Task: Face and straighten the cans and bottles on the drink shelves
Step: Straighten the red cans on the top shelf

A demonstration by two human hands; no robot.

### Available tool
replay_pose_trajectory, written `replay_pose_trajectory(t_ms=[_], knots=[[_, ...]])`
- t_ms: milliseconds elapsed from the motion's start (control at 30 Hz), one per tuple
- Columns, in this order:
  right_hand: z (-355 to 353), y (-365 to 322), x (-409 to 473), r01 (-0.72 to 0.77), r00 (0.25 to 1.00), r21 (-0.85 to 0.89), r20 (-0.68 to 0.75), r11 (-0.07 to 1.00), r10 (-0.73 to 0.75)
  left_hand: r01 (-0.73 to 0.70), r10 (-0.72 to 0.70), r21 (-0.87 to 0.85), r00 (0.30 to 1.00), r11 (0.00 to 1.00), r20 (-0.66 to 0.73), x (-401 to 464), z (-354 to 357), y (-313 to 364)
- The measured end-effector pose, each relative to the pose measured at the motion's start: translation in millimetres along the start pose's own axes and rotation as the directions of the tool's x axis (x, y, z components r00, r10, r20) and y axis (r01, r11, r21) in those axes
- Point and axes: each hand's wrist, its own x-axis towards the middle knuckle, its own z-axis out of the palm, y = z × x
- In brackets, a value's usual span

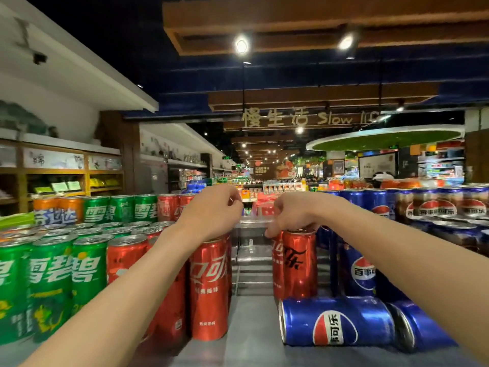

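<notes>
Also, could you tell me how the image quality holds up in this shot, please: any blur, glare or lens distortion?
In the head view: wide-angle bending curves the ceiling beams and stretches both forearms; the green cans at left are motion-smeared; ceiling spotlights flare white; highlights streak the toppled blue can; the red can under the right hand stays fairly sharp.

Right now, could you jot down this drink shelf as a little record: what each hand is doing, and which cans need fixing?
left hand: fingers curled over the top of an upright red cola can
right hand: fingers gripping the rim of another upright red can
fallen cans: two blue cans lying on their sides at the front, nearer blue can, second blue can
left neighbours: green cans upright
</notes>
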Motion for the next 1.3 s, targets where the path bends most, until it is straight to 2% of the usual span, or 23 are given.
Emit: replay_pose_trajectory(t_ms=[167, 400, 600, 700, 767, 867, 1067, 1100, 1167, 1233, 1300], knots=[[-4.0, -9.5, 10.8, -0.042, 0.997, 0.161, 0.073, 0.986, 0.031, 0.056, -0.065, 0.060, 0.985, 0.997, 0.159, 4.1, -11.6, -9.1], [10.6, -30.3, 27.3, -0.018, 0.997, 0.441, 0.071, 0.897, -0.015, 0.081, -0.101, 0.103, 0.972, 0.991, 0.211, 7.2, -9.1, -22.8], [17.6, -44.3, 39.6, 0.005, 0.998, 0.425, 0.055, 0.905, -0.032, 0.063, -0.075, 0.059, 0.970, 0.996, 0.233, 4.9, -10.9, -28.1], [18.1, -39.9, 33.9, 0.032, 0.999, 0.384, 0.003, 0.923, -0.036, 0.038, -0.031, -0.040, 0.987, 0.998, 0.157, -0.3, -12.4, -23.5], [17.0, -37.4, 23.5, 0.073, 0.996, 0.314, -0.076, 0.947, -0.051, 0.019, -0.010, -0.100, 0.996, 0.995, 0.086, -2.9, -13.1, -18.7], [8.5, -31.3, 1.9, 0.098, 0.987, 0.179, -0.140, 0.979, -0.074, -0.020, 0.032, -0.122, 0.995, 0.992, 0.092, -2.7, -13.4, -4.7], [-9.8, -9.4, -34.4, -0.024, 0.998, -0.131, 0.056, 0.991, 0.031, -0.069, 0.094, -0.209, 0.990, 0.975, 0.109, -6.5, -4.8, 17.3], [-8.5, -4.4, -36.3, -0.052, 0.993, -0.112, 0.096, 0.992, 0.063, -0.067, 0.092, -0.210, 0.990, 0.975, 0.110, -6.3, -3.6, 18.3], [-1.9, 4.3, -38.8, -0.106, 0.983, 0.043, 0.153, 0.993, 0.098, -0.061, 0.087, -0.201, 0.989, 0.978, 0.120, -7.4, -1.2, 20.4], [4.0, 11.6, -38.4, -0.081, 0.992, 0.165, 0.107, 0.983, 0.064, -0.065, 0.091, -0.196, 0.987, 0.978, 0.130, -9.1, -0.1, 21.7], [8.6, 14.7, -35.5, -0.013, 0.999, 0.213, 0.040, 0.977, 0.005, -0.073, 0.099, -0.202, 0.988, 0.977, 0.122, -10.6, -1.1, 21.9]])
